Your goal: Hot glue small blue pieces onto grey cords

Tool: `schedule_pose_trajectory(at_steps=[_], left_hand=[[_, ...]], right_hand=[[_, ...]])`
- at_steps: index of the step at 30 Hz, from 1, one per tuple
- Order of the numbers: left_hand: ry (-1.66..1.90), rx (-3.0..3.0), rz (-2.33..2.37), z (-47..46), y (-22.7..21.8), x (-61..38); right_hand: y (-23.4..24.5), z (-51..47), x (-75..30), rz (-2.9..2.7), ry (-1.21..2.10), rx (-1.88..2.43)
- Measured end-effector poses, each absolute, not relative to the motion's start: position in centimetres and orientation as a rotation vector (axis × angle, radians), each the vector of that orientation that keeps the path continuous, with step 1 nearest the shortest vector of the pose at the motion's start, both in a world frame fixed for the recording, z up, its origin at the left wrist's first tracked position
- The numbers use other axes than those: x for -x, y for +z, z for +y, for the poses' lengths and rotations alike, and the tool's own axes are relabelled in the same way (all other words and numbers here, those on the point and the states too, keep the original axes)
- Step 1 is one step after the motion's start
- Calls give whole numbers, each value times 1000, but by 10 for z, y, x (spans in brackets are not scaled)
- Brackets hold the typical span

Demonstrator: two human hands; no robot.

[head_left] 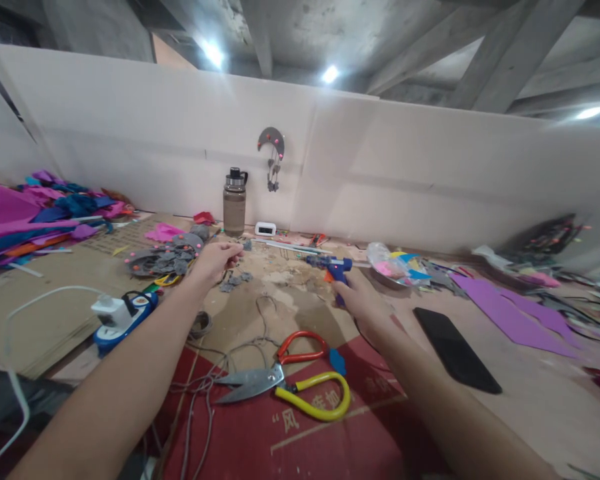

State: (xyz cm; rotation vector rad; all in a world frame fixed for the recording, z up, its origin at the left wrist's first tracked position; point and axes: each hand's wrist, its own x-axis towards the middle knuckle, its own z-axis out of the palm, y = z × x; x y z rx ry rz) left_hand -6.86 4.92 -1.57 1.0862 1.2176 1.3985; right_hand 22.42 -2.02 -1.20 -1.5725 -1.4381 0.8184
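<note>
Grips a blue glue gun (pixel 339 268) by its handle in the right hand (pixel 356 297), with fingers curled around it and barrel projecting beyond them toward the left hand (pixel 221 259). Presents left-hand fingers narrowly spaced, with a small grey piece (pixel 248 245) at or just beyond the tips; impossible to confirm whether pinched. Note grey scraps (pixel 227 287) on the counter (pixel 540 403), just nearer than the left hand.
</note>
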Motion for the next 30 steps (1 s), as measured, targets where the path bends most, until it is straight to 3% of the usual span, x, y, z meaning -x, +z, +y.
schedule_pose_trajectory(at_steps=[8, 16, 30], left_hand=[[1298, -967, 1262, 47, -17, 61], [1528, -926, 1235, 44, 0, 74], [1402, -969, 1261, 47, -12, 71]], right_hand=[[-14, -24, -176, -1512, 1041, 985], [-15, -18, -162, -1673, 874, 1010], [-44, -10, -160, -1750, 703, 1087]])
